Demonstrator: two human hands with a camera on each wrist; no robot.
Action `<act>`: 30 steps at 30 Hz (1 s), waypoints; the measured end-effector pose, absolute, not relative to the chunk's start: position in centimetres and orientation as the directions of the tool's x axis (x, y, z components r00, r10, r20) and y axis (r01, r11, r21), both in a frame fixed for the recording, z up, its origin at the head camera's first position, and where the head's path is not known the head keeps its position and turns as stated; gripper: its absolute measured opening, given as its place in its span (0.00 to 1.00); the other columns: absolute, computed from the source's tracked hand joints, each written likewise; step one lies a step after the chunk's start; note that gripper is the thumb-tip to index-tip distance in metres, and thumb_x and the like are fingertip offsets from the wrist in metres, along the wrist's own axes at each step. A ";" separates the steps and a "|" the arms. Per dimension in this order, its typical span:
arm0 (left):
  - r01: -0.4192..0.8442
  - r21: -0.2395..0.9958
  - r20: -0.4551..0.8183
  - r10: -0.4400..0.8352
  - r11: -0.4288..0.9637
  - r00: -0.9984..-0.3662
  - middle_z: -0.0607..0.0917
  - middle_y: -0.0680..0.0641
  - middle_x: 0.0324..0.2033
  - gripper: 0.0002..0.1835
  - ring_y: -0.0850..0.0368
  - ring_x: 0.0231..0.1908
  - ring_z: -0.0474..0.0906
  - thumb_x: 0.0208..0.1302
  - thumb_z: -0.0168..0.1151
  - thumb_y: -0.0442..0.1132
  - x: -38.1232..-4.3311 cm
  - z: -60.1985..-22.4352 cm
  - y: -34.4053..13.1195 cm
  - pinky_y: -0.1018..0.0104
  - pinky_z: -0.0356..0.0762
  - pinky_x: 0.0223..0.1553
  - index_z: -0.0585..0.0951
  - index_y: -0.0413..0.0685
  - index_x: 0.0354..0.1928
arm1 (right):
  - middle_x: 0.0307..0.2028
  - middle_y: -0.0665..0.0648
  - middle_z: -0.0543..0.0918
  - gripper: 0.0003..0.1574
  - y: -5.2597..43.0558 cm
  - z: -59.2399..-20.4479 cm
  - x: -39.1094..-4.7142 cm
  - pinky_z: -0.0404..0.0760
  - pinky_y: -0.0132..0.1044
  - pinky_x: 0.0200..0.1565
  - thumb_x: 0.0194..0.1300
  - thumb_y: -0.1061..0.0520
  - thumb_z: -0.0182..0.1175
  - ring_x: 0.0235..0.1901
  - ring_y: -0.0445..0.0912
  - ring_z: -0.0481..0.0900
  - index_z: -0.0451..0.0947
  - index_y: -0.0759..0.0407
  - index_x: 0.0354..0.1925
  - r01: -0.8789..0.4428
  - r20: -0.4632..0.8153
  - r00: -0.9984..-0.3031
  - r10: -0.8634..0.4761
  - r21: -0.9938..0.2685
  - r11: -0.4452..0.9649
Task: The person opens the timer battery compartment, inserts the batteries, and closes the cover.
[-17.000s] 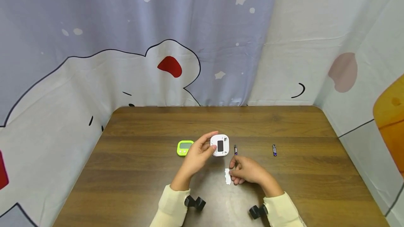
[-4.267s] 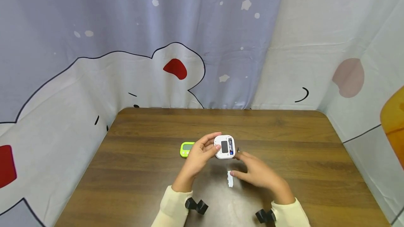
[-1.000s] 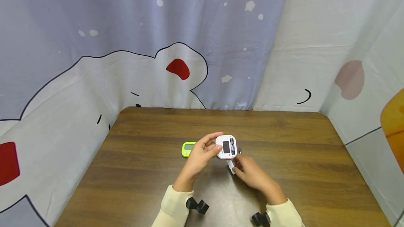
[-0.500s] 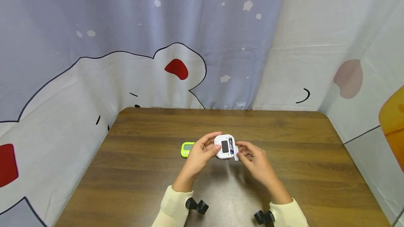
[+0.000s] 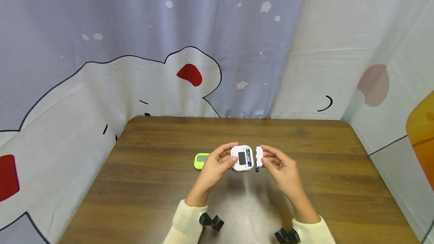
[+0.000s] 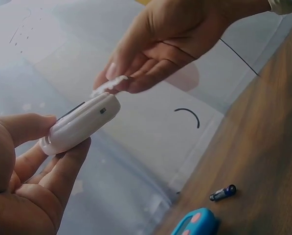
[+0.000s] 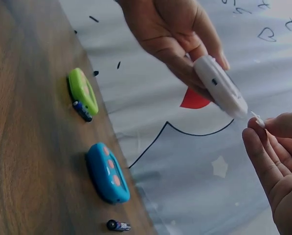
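My left hand (image 5: 213, 163) holds a white digital timer (image 5: 237, 166), its back turned up. A battery (image 5: 249, 157) lies in the uncovered slot at the timer's right side. The right hand (image 5: 281, 166) pinches a white battery cover (image 5: 259, 156) between thumb and fingers, just right of the timer and, in the head view, apart from it. Seen edge-on in the right wrist view, the cover (image 7: 258, 119) is a thin white piece close to the timer (image 7: 221, 88). The left wrist view shows the cover (image 6: 109, 85) near the timer's far end.
A green timer (image 5: 200, 161) lies on the wooden table (image 5: 152, 183), partly behind my left hand. A blue timer (image 7: 108, 174) stands out in the wrist views. Loose batteries lie near it (image 7: 118, 225) and by the green timer. A curtain (image 5: 237, 48) hangs behind the table.
The timer's slot, without a battery in the oldest frame, now holds one. Over the last second the right hand has lifted the cover from below the timer up to its right side.
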State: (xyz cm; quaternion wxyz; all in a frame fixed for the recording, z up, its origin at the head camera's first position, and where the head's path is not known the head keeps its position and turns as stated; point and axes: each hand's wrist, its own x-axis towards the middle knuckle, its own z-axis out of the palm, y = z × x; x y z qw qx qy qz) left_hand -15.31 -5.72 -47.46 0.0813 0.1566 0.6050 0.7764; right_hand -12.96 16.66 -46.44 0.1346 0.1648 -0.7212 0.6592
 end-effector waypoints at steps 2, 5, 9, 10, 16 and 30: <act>0.063 0.965 0.146 0.320 -0.253 -0.936 0.79 0.35 0.53 0.25 0.51 0.49 0.80 0.65 0.63 0.30 -15.3 -47.5 -5.7 0.64 0.82 0.44 0.72 0.38 0.64 | 0.43 0.68 0.81 0.23 16.7 -46.4 -12.9 0.83 0.34 0.41 0.63 0.72 0.61 0.39 0.46 0.83 0.76 0.70 0.56 -0.419 0.416 -0.907 -0.062 -0.906 0.060; 0.067 0.966 0.149 0.325 -0.249 -0.934 0.79 0.35 0.53 0.25 0.51 0.49 0.80 0.66 0.63 0.31 -15.2 -47.4 -5.6 0.64 0.82 0.44 0.71 0.37 0.64 | 0.43 0.68 0.82 0.22 16.6 -46.2 -12.7 0.83 0.34 0.41 0.63 0.71 0.62 0.39 0.46 0.83 0.77 0.69 0.56 -0.428 0.423 -0.902 -0.080 -0.902 0.055; 0.066 0.967 0.148 0.331 -0.247 -0.932 0.79 0.37 0.53 0.25 0.50 0.50 0.80 0.66 0.62 0.32 -15.2 -47.3 -5.6 0.63 0.82 0.44 0.71 0.37 0.64 | 0.44 0.66 0.82 0.22 16.5 -45.8 -12.4 0.83 0.34 0.41 0.64 0.70 0.62 0.40 0.46 0.83 0.77 0.68 0.56 -0.424 0.417 -0.904 -0.097 -0.903 0.065; 0.064 0.966 0.147 0.333 -0.249 -0.931 0.79 0.37 0.53 0.25 0.50 0.50 0.80 0.66 0.62 0.32 -15.1 -47.3 -5.6 0.63 0.82 0.44 0.72 0.38 0.64 | 0.44 0.66 0.82 0.22 16.4 -45.8 -12.4 0.83 0.34 0.41 0.64 0.71 0.62 0.41 0.45 0.83 0.77 0.68 0.56 -0.421 0.414 -0.905 -0.097 -0.905 0.066; 0.063 0.967 0.149 0.344 -0.248 -0.927 0.79 0.37 0.53 0.24 0.50 0.49 0.80 0.66 0.62 0.31 -15.1 -47.3 -5.5 0.63 0.82 0.44 0.72 0.37 0.64 | 0.46 0.71 0.81 0.22 16.2 -45.8 -12.3 0.83 0.32 0.41 0.62 0.76 0.60 0.41 0.45 0.82 0.75 0.75 0.56 -0.417 0.409 -0.906 -0.106 -0.907 0.065; 0.072 0.966 0.160 0.354 -0.250 -0.921 0.79 0.37 0.53 0.26 0.52 0.49 0.80 0.66 0.61 0.29 -15.1 -47.4 -5.1 0.64 0.82 0.44 0.69 0.31 0.64 | 0.47 0.67 0.79 0.22 16.0 -46.3 -12.5 0.85 0.39 0.36 0.63 0.72 0.61 0.38 0.46 0.82 0.75 0.71 0.56 -0.417 0.409 -0.904 -0.119 -0.908 0.042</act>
